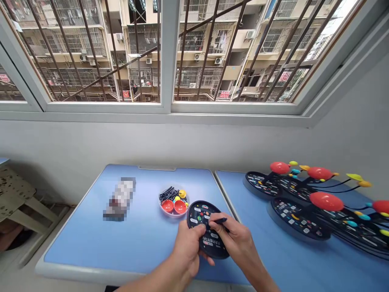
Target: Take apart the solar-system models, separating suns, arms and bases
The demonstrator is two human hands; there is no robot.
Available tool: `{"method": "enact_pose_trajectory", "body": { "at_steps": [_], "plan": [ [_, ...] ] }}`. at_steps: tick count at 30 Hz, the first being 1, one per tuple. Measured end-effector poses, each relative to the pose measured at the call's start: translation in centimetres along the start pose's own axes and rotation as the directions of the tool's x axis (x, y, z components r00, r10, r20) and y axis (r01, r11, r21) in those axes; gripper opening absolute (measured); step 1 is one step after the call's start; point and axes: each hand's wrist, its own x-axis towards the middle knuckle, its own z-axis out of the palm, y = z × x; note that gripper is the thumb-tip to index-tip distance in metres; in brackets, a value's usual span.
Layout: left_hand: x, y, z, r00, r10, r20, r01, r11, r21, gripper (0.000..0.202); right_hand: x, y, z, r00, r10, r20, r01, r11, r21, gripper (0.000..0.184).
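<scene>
My left hand grips a black oval base disc printed with small coloured marks and white labels. My right hand pinches a thin black rod, whose tip rests against the disc's upper face. Behind the disc stands a clear round bowl holding a bundle of black rods, red half-domes and small yellow pieces. The bowl sits a short way beyond both hands, apart from them.
To the right, on a second blue table, lie several assembled black discs with red ovals on thin arms. A blurred packet lies on the left blue table. A barred window fills the wall ahead.
</scene>
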Motion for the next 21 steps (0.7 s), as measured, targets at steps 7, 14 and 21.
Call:
{"method": "enact_pose_trajectory", "body": {
  "at_steps": [7,14,21],
  "plan": [
    [-1.0,1.0,0.7,0.999,-0.012,-0.053,0.017,0.996,0.087,0.025,-0.6,-0.7,-1.0,0.980,-0.171,-0.097,0.169,0.985,-0.028,0.023],
    [-2.3,2.0,-0.4,0.995,-0.051,0.090,0.035,0.985,0.171,0.036,-0.8,-2.3,-1.8,0.992,-0.123,-0.014,0.122,0.992,-0.041,0.028],
    [-5.4,0.8,-6.7,0.990,-0.123,0.073,0.103,0.968,0.228,0.028,-4.7,-4.1,1.6,0.900,-0.391,0.194,0.388,0.920,0.053,0.036]
  ]
}}
